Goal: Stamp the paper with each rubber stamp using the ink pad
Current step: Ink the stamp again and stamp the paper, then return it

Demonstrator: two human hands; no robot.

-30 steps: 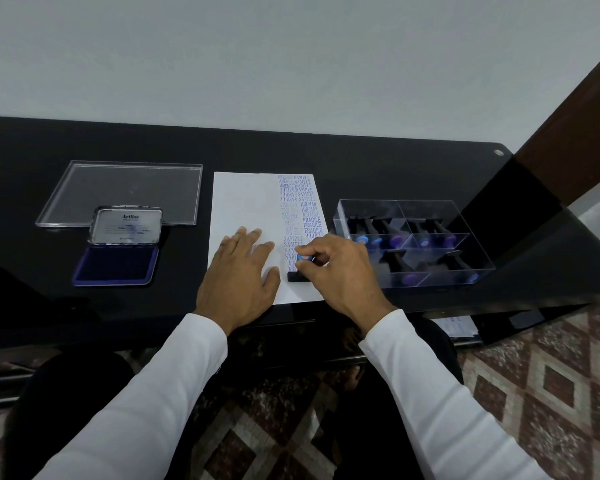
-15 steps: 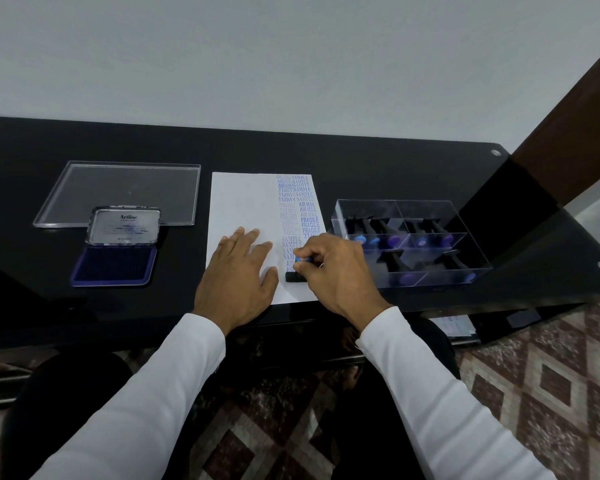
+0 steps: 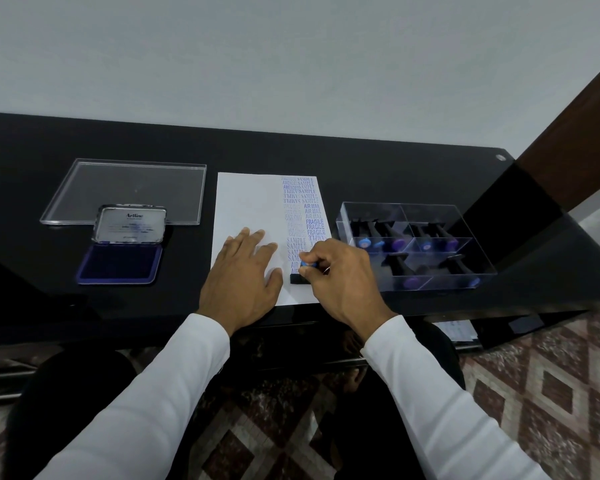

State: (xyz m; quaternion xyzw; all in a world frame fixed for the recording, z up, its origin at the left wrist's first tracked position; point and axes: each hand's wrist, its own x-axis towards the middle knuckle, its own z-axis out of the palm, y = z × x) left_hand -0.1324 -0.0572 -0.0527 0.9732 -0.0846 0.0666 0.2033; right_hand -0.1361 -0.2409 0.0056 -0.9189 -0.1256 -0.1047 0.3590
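stamp (image 3: 302, 276) pinched by right hand (image 3: 340, 282) on paper (image 3: 246, 202); left hand (image 3: 243, 275) flat, fingers straight; ink pad (image 3: 118, 265) open leftward; clear box (image 3: 416, 244) rightward, perhaps seven stamps.

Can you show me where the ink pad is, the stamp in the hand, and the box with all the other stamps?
ink pad (image 3: 119, 264): head view, on its dark blue inked surface.
rubber stamp (image 3: 298, 279): head view, on its black base below the fingers.
clear stamp box (image 3: 373, 211): head view, on its back-left wall.
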